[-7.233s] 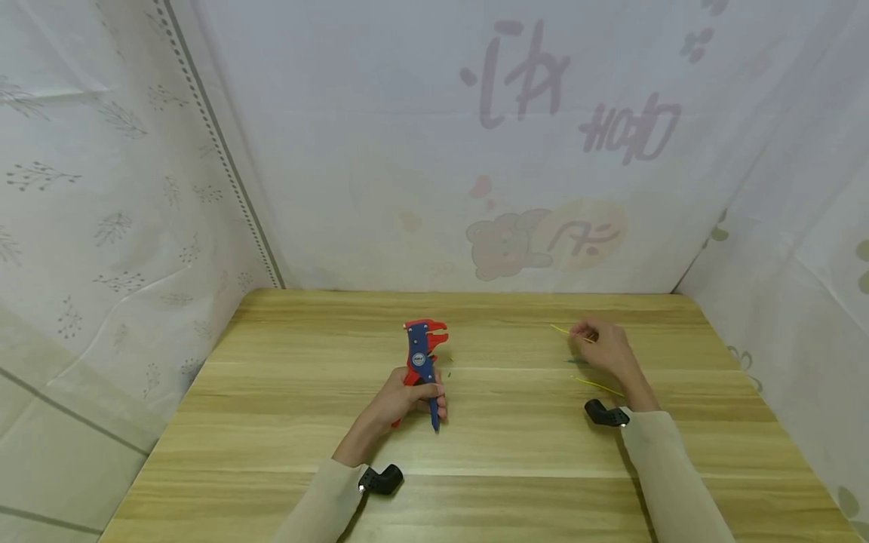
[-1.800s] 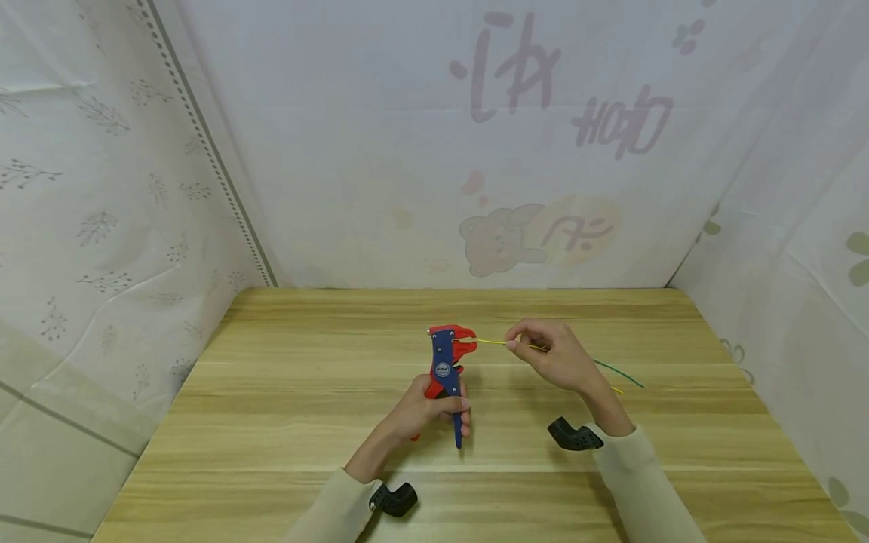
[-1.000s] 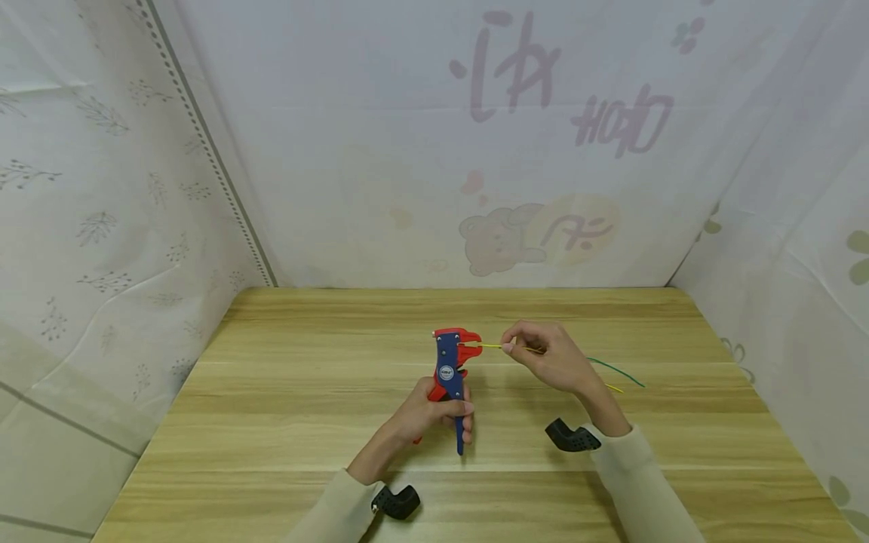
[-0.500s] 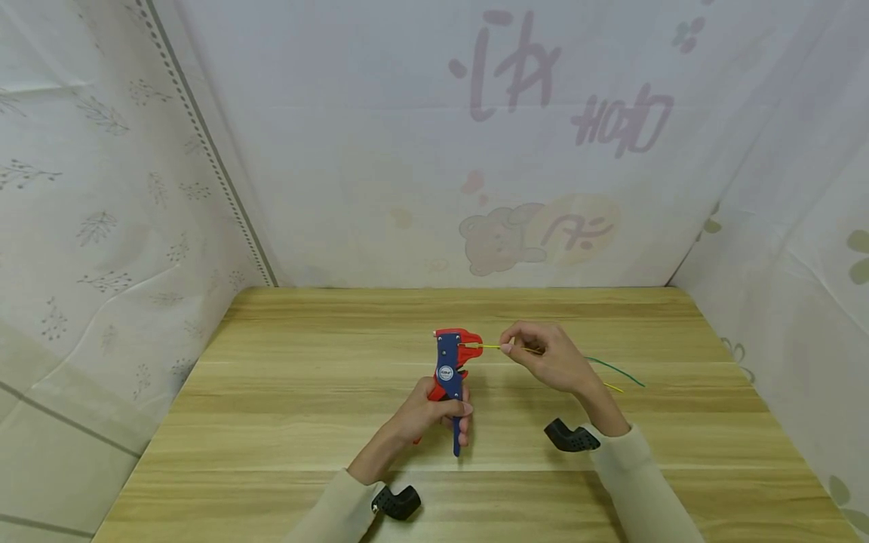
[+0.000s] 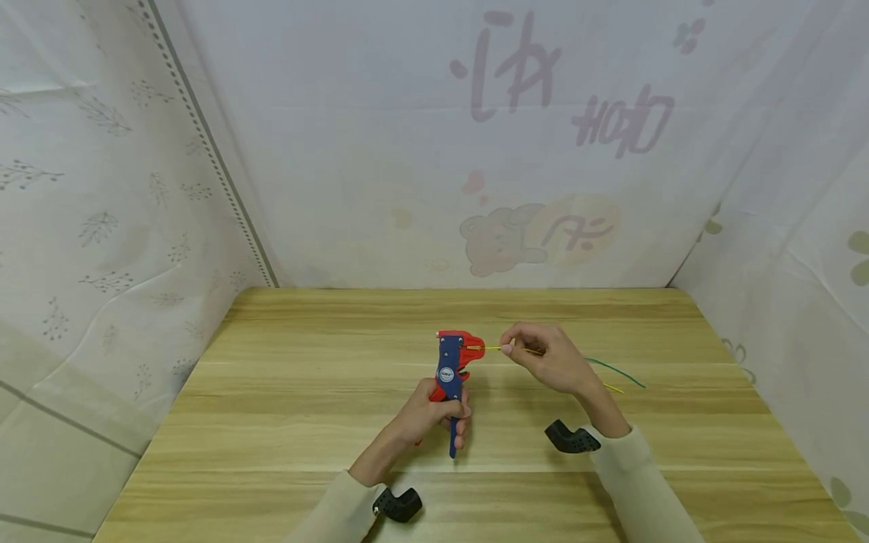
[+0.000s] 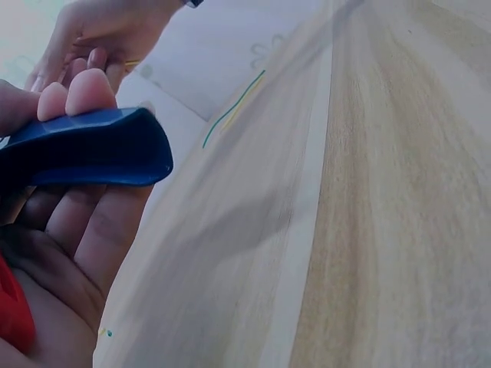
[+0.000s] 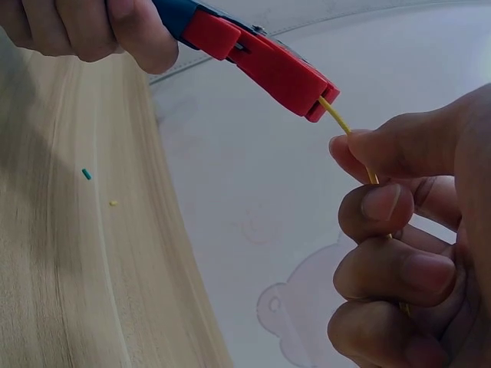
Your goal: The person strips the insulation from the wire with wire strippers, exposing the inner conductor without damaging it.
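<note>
My left hand (image 5: 434,411) grips the handles of a red and blue wire stripper (image 5: 448,366), held above the table with its head away from me. The stripper's red jaws are closed on the end of a yellow wire (image 7: 335,115). Thumb and index finger of my right hand (image 5: 546,356) pinch that wire a short way from the jaws. The rest of the wire runs down behind the curled fingers in the right wrist view. The wire's tip inside the jaws is hidden.
A green wire (image 5: 614,369) and another yellow wire (image 5: 613,388) lie on the wooden table (image 5: 305,422), right of my right hand. Small green (image 7: 87,174) and yellow (image 7: 113,203) insulation scraps lie on the tabletop. Patterned cloth (image 5: 360,166) hangs behind the table.
My right hand picked up the yellow wire from the right and brought it to the stripper, which shifted right. The stripper's jaws, apart earlier, have closed on the wire as the handles came together.
</note>
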The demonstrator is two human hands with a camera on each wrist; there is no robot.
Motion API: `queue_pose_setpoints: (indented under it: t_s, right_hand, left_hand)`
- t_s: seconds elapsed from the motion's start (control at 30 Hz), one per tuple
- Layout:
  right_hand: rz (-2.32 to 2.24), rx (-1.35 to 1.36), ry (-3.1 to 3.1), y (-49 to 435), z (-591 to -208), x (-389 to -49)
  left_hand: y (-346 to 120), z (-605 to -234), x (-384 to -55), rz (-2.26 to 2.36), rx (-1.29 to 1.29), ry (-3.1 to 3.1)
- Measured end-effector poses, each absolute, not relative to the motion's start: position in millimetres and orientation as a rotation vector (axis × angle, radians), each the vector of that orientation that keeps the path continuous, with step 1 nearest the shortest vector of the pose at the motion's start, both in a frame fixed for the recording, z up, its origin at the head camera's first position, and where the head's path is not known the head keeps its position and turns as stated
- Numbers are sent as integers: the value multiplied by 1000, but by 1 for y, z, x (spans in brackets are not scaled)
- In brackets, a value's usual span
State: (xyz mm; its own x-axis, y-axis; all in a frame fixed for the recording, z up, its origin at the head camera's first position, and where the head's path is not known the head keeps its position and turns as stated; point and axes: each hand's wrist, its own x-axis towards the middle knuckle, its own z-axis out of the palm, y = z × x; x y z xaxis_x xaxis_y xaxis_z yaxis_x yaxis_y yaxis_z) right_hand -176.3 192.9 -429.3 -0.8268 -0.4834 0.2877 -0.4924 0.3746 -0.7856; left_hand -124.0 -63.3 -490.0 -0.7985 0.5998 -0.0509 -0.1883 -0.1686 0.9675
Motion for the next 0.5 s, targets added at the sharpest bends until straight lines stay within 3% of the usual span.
queue_pose_setpoints:
  t_s: [0.5]
  right_hand:
    - [1510, 915, -2607, 191, -428, -175]
  left_hand:
    - [-59, -487, -119, 2055, 381, 1642]
